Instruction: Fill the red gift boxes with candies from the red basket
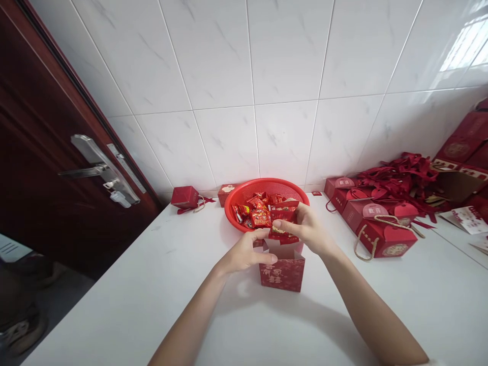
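Note:
An open-topped red gift box (282, 274) with gold lettering stands upright on the white table. My left hand (246, 253) grips its left side, the thumb on the front near the upper edge. Just above the opening, my right hand (307, 229) pinches a red packet (284, 215) between thumb and fingers. Behind both hands is a red plastic basket (235, 189) holding several red-wrapped sweets (260, 217). The inside of the box is mostly hidden.
Closed red boxes with rope handles (385, 239) and a heap of dark red ribbons (404, 175) lie at the right. A small red box (185, 197) sits back left, and another (225, 192) beside the basket. A tiled wall (224, 137) borders the table.

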A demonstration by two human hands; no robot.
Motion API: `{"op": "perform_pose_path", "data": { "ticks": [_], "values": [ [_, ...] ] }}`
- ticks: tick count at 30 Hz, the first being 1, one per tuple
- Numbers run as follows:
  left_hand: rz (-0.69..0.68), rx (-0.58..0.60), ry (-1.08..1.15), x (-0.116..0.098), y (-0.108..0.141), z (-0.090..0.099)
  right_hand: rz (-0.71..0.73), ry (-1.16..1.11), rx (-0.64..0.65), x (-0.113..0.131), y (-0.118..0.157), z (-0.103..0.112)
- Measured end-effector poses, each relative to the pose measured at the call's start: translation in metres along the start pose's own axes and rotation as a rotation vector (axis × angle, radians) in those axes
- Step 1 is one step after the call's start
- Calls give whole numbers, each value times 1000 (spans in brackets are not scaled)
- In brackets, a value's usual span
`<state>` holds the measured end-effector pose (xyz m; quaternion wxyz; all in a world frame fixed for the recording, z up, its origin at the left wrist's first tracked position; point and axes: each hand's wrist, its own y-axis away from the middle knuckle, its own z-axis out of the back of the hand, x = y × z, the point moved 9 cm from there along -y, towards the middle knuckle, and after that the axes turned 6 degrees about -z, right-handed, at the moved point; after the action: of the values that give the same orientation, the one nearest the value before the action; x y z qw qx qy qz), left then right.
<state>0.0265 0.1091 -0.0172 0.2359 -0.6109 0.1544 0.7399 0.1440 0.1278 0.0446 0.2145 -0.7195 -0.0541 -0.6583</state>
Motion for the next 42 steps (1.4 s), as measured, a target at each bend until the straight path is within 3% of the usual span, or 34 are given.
{"op": "perform_pose_path", "data": {
  "ticks": [7, 13, 16, 22, 26, 29, 34, 42],
  "values": [
    [-31, -18, 27, 2, -2, 1, -87, 218, 54, -6, 1, -6],
    [-5, -44, 10, 8, -2, 6, -43, -60, -111, -1, 5, 17],
    [-6, -42, 6, 9, -2, 6, -26, -101, -79, 3, 7, 17],
    [5, -39, 21, 9, -2, 3, 71, 308, 61, 16, 10, -5],
    [-14, -28, 10, 9, -3, 3, 32, 735, 88, 6, 12, -9],
    [-21, -38, 19, 9, -3, 3, 1, 931, 110, 2, 16, -9],
    [-50, -44, 28, 1, -2, 2, -30, 1085, 111, 5, 22, -11],
    [-105, -37, -4, -6, -3, -1, 10, 1053, 304, -7, 27, -35]
  ]
}}
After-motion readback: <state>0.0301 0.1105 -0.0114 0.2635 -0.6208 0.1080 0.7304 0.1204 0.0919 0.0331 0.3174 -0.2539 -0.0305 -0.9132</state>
